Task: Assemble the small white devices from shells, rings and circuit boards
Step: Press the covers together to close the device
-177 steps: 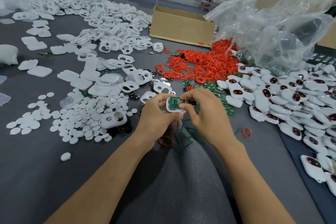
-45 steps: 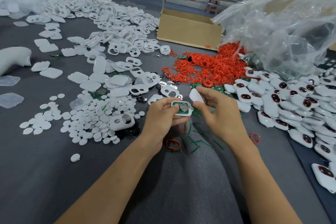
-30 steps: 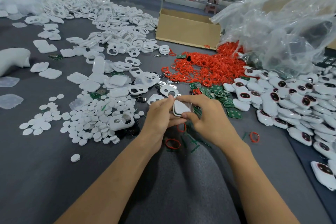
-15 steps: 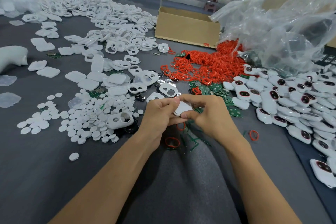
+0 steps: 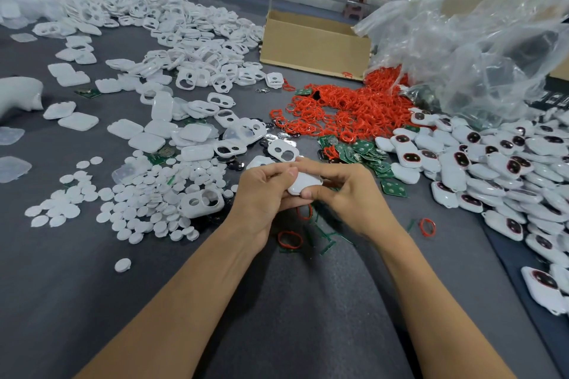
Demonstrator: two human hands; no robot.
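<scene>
Both grips are holding one small white device. The left grip [image 5: 261, 197] is curling its fingers and thumb round the device's left end, and the right grip [image 5: 351, 194] is pinching the right end between thumb and fingers. The device [image 5: 303, 183] is being held just above the middle of the worktop [image 5: 77, 271], its smooth shell facing up and its seam hidden by fingers.

I judge that the two shell halves are being pressed shut, a late step for this unit; whether they are fully seated cannot be told. The next move likely calls for an even squeeze round the rim, then setting the unit with the finished devices [image 5: 492, 163] heaped along the right edge.

Just beyond the grips, circuit boards [image 5: 363, 152] and a pile of red rings [image 5: 348, 111] are lying. Loose shells [image 5: 191, 37] are spreading toward the far left corner. A loose ring [image 5: 289, 238] is lying beneath the wrists.

Most room for moving is lying toward the near edge, while a cardboard box [image 5: 314, 43] and a plastic bag [image 5: 477, 40] are crowding the far right.
</scene>
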